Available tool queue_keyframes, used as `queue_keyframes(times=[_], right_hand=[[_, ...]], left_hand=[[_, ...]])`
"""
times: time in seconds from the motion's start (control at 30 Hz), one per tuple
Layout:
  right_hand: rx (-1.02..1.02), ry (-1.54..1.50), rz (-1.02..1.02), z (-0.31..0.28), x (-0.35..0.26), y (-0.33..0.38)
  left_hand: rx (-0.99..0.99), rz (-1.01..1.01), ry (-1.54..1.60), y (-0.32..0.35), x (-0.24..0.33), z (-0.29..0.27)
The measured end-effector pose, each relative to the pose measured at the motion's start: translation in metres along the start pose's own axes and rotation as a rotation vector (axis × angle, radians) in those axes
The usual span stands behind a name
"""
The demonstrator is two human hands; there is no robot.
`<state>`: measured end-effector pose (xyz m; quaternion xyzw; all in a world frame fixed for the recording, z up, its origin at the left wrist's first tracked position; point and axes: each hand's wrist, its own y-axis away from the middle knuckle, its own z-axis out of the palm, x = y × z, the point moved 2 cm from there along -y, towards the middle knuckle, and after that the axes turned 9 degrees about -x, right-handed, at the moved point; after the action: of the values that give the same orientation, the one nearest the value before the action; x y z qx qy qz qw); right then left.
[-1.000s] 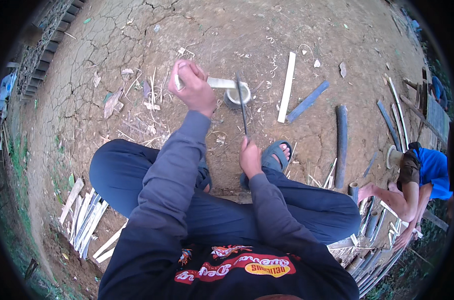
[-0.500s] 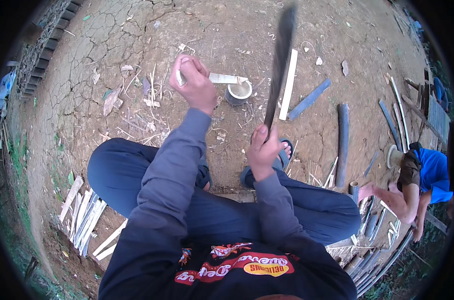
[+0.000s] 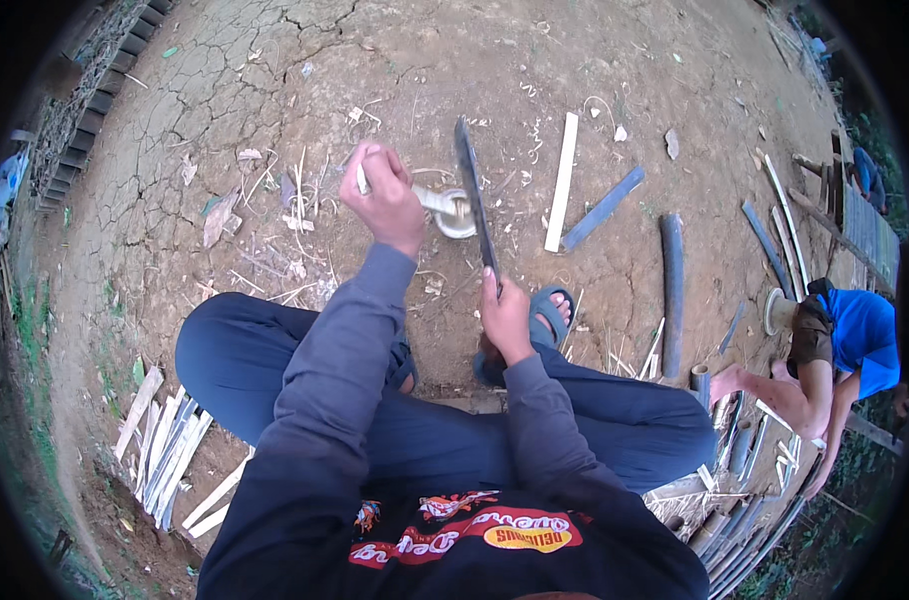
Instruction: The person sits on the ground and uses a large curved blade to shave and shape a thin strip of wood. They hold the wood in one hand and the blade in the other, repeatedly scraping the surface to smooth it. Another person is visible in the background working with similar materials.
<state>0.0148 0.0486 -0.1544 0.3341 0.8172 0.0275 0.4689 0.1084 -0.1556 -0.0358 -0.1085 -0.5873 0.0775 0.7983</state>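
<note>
My left hand (image 3: 387, 205) is closed around a pale split-bamboo strip (image 3: 433, 200). One end of the strip pokes out past my fist; the other reaches right, over a short round block (image 3: 455, 229) with a pale rim on the ground. In my right hand (image 3: 505, 318) is the handle of a machete (image 3: 472, 180), mostly hidden by my fingers. Its dark long blade points away from me and stands beside the block, close to the strip's right end. Whether blade and strip touch, I cannot tell.
A pale flat strip (image 3: 563, 185) and dark bamboo pieces (image 3: 603, 208) lie to the right. Split strips (image 3: 170, 455) are piled at lower left. Shavings and dry leaves (image 3: 220, 218) litter the cracked soil. Another person in blue (image 3: 860, 335) is at the right, near more bamboo.
The machete has come down from its raised position and swung left to the block. My right hand moved slightly left with it. My left hand keeps its grip on the strip, slightly lower.
</note>
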Motion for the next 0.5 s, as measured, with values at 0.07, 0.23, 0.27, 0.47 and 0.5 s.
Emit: queue_keyframes(times=[0.07,0.23,0.27,0.47,0.5], right_hand=[[0.067,-0.007,-0.005,-0.008,-0.022,-0.001],[0.115,-0.105,0.054,-0.012,-0.016,-0.011],[0.114,-0.13,0.081,-0.013,-0.011,-0.013],[0.099,-0.68,0.113,-0.024,-0.024,-0.029],[0.116,-0.792,0.076,-0.025,-0.029,-0.033]], left_hand=[[-0.041,0.047,-0.046,-0.005,0.021,0.004],[0.051,0.023,0.112,-0.02,0.037,-0.013],[0.065,0.021,0.124,-0.021,0.04,-0.012],[-0.054,-0.097,0.394,-0.025,0.092,-0.028],[-0.075,-0.121,0.432,-0.024,0.102,-0.03]])
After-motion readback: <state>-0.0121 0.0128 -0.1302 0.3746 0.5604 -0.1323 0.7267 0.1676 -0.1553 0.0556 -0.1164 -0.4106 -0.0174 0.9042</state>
